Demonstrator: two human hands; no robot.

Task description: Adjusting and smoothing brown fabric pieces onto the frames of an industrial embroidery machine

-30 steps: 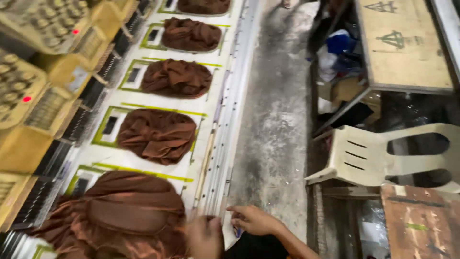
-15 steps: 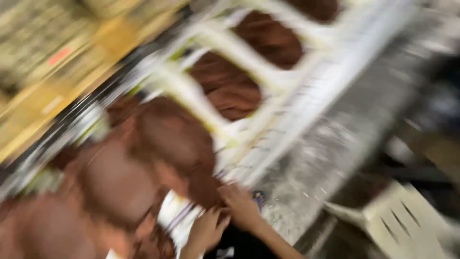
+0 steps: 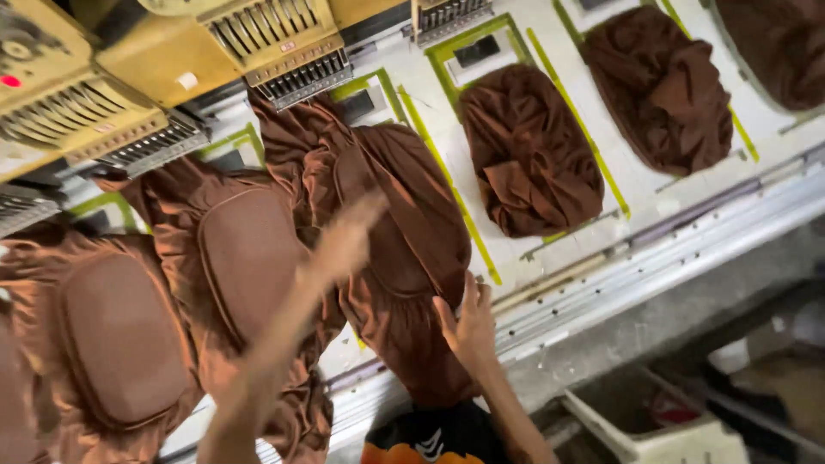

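The right hand (image 3: 468, 331) lies flat, fingers spread, on the lower edge of a brown garment (image 3: 404, 232) draped over the white worktop (image 3: 644, 185) below the yellow embroidery heads (image 3: 258, 43). The left hand (image 3: 344, 241) hovers over the same garment, too blurred to tell how its fingers stand. More brown garments (image 3: 528, 146) lie bunched in green-edged frames alongside.

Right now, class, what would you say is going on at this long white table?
A person works on a brown gathered fabric piece stretched over a frame on the white machine table. The right hand presses its lower edge; the blurred left hand hovers over it. More brown pieces lie alongside, beneath yellow embroidery machine heads.
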